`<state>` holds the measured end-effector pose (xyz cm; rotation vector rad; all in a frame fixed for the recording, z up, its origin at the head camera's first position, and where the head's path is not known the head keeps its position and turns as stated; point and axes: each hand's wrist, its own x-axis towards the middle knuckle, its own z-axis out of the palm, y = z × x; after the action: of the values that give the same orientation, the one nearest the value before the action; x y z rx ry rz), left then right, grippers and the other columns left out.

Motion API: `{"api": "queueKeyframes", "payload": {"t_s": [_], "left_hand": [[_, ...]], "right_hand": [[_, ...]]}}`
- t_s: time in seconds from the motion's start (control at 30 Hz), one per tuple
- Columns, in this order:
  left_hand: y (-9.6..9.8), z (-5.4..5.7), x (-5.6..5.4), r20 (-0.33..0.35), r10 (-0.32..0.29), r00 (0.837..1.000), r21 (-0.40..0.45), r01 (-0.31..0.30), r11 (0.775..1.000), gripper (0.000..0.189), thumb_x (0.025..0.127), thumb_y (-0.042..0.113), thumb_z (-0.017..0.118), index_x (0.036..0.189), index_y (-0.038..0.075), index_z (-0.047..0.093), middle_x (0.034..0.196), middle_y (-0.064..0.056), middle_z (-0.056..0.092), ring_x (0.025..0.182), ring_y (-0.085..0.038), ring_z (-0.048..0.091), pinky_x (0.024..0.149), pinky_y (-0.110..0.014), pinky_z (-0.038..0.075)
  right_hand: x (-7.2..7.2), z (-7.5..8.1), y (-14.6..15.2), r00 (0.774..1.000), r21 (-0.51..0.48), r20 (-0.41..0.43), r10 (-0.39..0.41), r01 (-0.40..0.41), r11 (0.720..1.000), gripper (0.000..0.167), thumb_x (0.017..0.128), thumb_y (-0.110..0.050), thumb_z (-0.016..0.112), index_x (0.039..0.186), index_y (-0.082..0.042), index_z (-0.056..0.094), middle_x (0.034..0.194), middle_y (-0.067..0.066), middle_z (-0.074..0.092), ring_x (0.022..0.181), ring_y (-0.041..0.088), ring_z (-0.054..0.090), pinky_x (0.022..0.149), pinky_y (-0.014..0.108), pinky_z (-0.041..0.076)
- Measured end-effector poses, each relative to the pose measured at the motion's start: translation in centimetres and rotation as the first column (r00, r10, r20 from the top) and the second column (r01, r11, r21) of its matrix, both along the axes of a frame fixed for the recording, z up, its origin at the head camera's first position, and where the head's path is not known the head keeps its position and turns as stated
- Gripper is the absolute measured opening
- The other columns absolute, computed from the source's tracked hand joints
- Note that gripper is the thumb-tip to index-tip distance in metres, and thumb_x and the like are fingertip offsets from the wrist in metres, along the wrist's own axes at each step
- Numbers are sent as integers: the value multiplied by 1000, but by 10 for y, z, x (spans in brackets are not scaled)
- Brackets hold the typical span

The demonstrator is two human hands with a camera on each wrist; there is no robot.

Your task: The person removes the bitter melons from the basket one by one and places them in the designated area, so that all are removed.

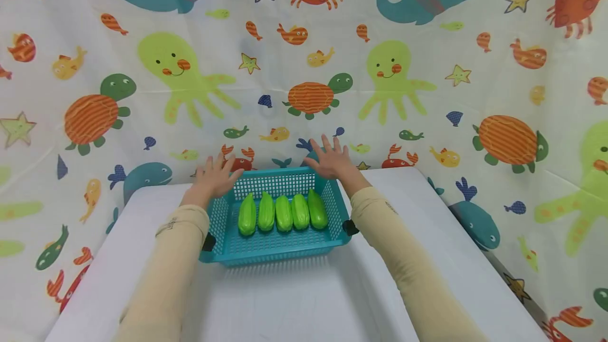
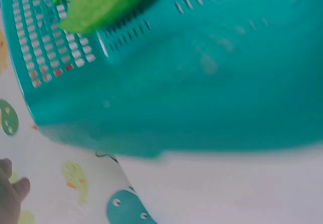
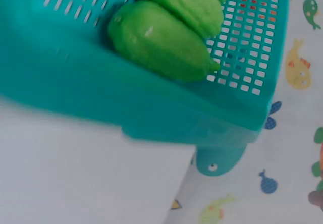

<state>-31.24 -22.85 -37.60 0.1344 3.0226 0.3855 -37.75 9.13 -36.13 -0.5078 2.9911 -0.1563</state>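
The teal basket (image 1: 280,253) sits on the white table (image 1: 404,194), with five green vegetables (image 1: 284,214) side by side inside, tips toward twelve o'clock. The left hand (image 1: 212,179) is at the basket's ten o'clock, the right hand (image 1: 331,160) between one and two — both spread-fingered, grasping nothing. The step seems one of poised hands; any grip next would call for curling fingers round the rim — evenly.

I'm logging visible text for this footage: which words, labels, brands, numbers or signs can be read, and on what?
Readable text: none.
Left sleeve: dark marks near the cuff, too small to read.
Right sleeve: dark marks near the cuff, too small to read.
Basket, green vegetables, printed backdrop: no lettering seen.
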Motion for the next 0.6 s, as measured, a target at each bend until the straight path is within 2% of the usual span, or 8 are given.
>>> {"api": "queueKeyframes", "payload": {"t_s": [0.13, 0.23, 0.3, 0.4, 0.5, 0.6], "left_hand": [[-26, -8, 5, -4, -75, 997, 65, 75, 995, 77, 102, 47, 38, 154, -3, 13, 157, -33, 0, 142, -54, -2, 112, -68, 4], [-45, -16, 13, 12, -72, 997, 206, 68, 976, 76, 100, 44, 46, 153, -4, 18, 156, -34, 5, 141, -56, 6, 109, -71, 14], [-56, -23, 22, 56, -42, 998, 330, 21, 944, 76, 99, 46, 49, 154, 1, 20, 157, -32, 7, 140, -57, 12, 105, -73, 19], [-69, -38, 35, 119, -17, 993, 481, -43, 876, 75, 98, 50, 50, 156, 11, 21, 158, -28, 11, 139, -57, 18, 101, -75, 24], [-76, -56, 49, 160, -14, 987, 570, -80, 818, 74, 96, 53, 52, 155, 17, 25, 160, -24, 13, 140, -55, 17, 101, -75, 24], [-81, -71, 63, 164, -11, 986, 623, -95, 777, 72, 95, 54, 53, 154, 18, 30, 160, -21, 16, 141, -53, 17, 103, -75, 23]], "right_hand": [[4, 4, 1, 998, 32, -25, 50, -49, 998, 70, 101, -62, 23, 159, -27, 5, 164, 8, -3, 149, 38, -5, 117, 60, 4], [9, 7, 3, 994, 17, -31, 104, -104, 994, 69, 101, -59, 28, 158, -25, 11, 164, 9, 2, 149, 38, 1, 117, 61, 8], [12, 7, 2, 989, -2, -41, 143, -144, 990, 68, 102, -57, 31, 158, -23, 14, 164, 11, 6, 148, 39, 5, 116, 61, 11], [19, 9, -2, 983, -43, -37, 180, -181, 982, 67, 103, -54, 33, 158, -20, 15, 163, 13, 9, 148, 40, 9, 116, 60, 15], [26, 9, -11, 975, -111, -16, 220, -221, 969, 66, 103, -52, 33, 158, -19, 14, 163, 14, 9, 148, 40, 9, 117, 57, 14], [34, 10, -23, 968, -189, -3, 251, -247, 950, 65, 104, -49, 34, 158, -17, 16, 163, 14, 10, 148, 38, 9, 119, 53, 12]]}}
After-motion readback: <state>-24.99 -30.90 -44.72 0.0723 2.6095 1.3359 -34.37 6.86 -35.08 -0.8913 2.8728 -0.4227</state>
